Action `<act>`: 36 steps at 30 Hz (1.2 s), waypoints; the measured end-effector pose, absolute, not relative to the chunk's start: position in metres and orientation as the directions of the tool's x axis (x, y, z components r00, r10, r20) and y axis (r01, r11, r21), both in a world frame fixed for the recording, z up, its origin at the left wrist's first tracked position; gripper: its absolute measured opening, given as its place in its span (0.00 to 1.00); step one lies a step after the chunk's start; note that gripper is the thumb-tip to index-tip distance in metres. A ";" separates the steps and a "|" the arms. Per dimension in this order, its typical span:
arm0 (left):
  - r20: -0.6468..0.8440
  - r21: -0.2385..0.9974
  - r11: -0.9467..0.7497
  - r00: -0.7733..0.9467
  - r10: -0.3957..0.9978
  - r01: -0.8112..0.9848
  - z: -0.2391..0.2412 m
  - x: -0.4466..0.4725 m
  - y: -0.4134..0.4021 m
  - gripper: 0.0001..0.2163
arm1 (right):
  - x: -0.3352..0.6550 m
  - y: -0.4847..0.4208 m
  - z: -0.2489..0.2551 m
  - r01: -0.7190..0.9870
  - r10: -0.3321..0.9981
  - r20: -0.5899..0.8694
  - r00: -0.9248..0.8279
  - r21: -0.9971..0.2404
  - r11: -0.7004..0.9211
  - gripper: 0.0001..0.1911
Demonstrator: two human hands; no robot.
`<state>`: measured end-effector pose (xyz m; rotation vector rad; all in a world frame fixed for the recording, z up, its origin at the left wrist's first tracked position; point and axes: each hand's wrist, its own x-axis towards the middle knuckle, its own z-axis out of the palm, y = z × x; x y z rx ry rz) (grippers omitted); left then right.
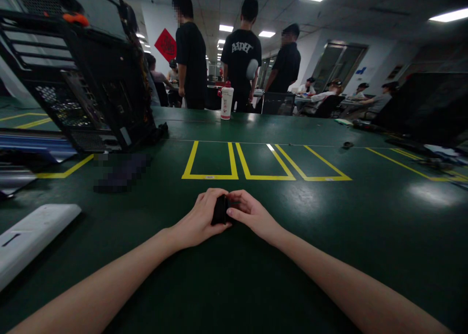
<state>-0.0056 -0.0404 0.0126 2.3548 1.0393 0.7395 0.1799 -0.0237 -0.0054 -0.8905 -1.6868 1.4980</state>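
Between my two hands is a small black box-like object (219, 211) with a flat, dark face turned toward me. Its exact kind cannot be made out. My left hand (199, 219) wraps it from the left, thumb below and fingers over the top. From the right, my right hand (252, 214) closes on its edge, with the thumb against the near side and the fingers curled behind. The object is held low, at or just above the green tabletop (226, 285); whether it touches cannot be told. My fingers hide much of its top and right side.
Yellow tape outlines (210, 177) mark the table beyond my hands. A white bottle (226, 102) with a red lid stands at the far edge. An open black computer case (106, 80) is at left, above a white panel-like object (32, 241). Several people (241, 51) are across the room.
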 end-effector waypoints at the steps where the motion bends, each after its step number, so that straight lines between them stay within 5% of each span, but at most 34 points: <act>1: 0.285 0.598 -0.609 0.571 0.770 0.522 0.012 -0.006 -0.040 0.25 | 0.180 -0.024 -0.005 0.044 0.849 0.055 -0.526 -0.995 0.092 0.14; 9: 0.264 0.601 -0.592 0.565 0.782 0.538 0.011 -0.005 -0.040 0.24 | 0.180 -0.026 -0.009 -0.039 0.827 0.102 -0.554 -0.995 0.096 0.18; 21: 0.252 0.617 -0.582 0.567 0.784 0.531 0.012 -0.005 -0.040 0.25 | 0.180 -0.026 -0.003 0.054 0.841 0.059 -0.537 -0.993 0.104 0.16; 28: 0.283 0.597 -0.597 0.556 0.781 0.535 0.010 -0.006 -0.040 0.25 | 0.180 -0.026 -0.005 -0.061 0.807 0.097 -0.582 -0.995 0.075 0.19; 36: 0.278 0.596 -0.605 0.570 0.773 0.529 0.013 -0.005 -0.040 0.25 | 0.179 -0.027 -0.004 0.006 0.840 0.089 -0.536 -0.994 0.109 0.11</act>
